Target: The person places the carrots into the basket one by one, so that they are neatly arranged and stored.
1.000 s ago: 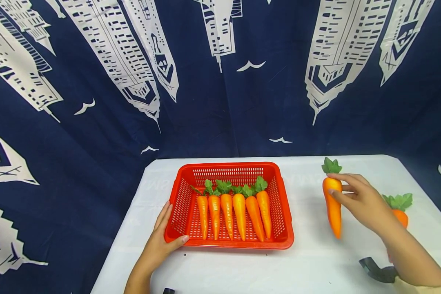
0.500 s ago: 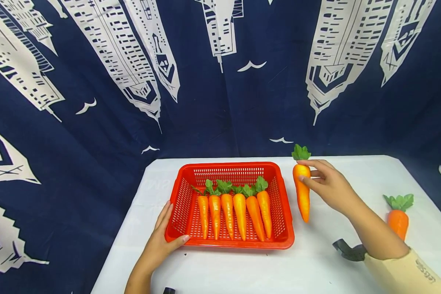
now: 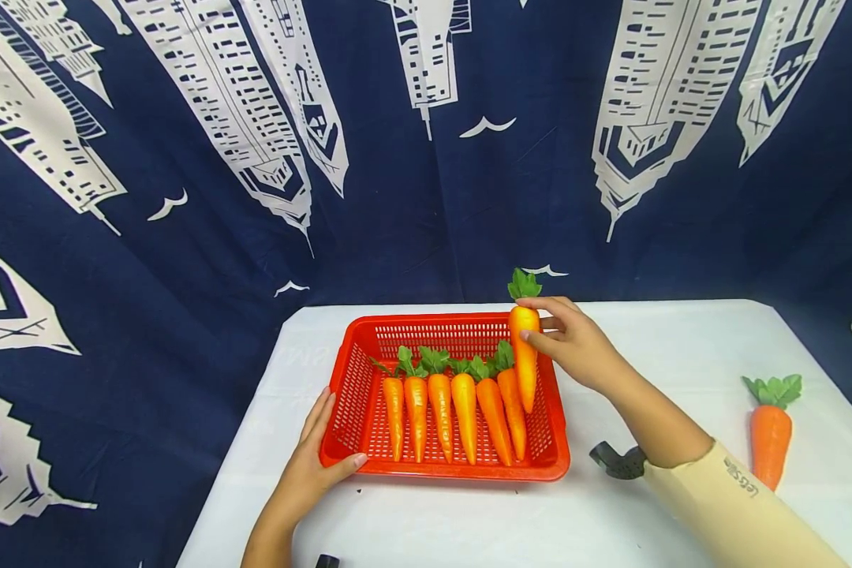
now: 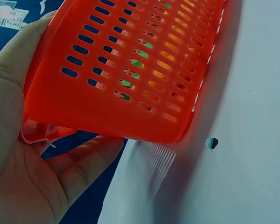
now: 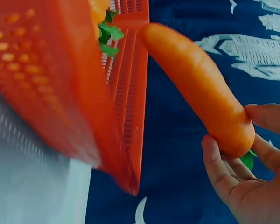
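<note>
My right hand [image 3: 575, 339] pinches an orange carrot [image 3: 524, 355] near its leafy top, over the right end of the red plastic basket [image 3: 440, 471]. In the right wrist view, the fingertips hold this carrot [image 5: 200, 93] by its thick end, with its tip pointing to the basket wall. My left hand [image 3: 312, 465] holds the basket's near left corner, thumb on the front rim and fingers along the left side. The left wrist view has the basket rim between that thumb and the fingers [image 4: 91, 161]. Several carrots [image 3: 464, 418] lie side by side inside, leaves toward the back.
Another carrot [image 3: 770, 446] with green leaves lies on the white table [image 3: 426, 521] at the right. A dark blue cloth [image 3: 426, 221] printed with white buildings and birds hangs behind the table. A black curved piece [image 3: 616, 461] shows beside the right forearm.
My right hand has carried the carrot leftward from the right part of the table to above the basket's right end. My left hand and the basket have stayed in place.
</note>
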Tool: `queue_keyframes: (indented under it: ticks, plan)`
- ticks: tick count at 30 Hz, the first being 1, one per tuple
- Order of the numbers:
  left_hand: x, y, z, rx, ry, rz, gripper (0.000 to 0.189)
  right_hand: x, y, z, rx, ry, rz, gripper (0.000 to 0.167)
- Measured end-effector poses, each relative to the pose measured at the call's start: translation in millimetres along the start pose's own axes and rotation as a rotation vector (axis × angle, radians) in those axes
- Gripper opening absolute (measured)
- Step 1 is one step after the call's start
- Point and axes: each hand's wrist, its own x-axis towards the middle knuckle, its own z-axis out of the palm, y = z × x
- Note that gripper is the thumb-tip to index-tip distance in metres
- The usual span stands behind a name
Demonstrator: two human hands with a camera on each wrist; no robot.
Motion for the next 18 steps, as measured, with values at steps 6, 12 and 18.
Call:
queue_keyframes:
  ticks: [6,12,18]
  plan:
    - [-0.2,0.8,0.2,-0.001,0.002,0.007,0.105,15.4,-11.3,23.6,-0.003,-0.030,-0.066,0.049]
    - [0.8,2.2,-0.2,-0.011,0.005,0.010,0.105,29.0,-17.3,44.8,-0.013,-0.113,-0.055,0.048]
    - [0.3,1.5,0.6,-0.001,0.004,0.007,0.105,40.2,-19.2,64.1,-0.072,-0.212,-0.033,0.050]
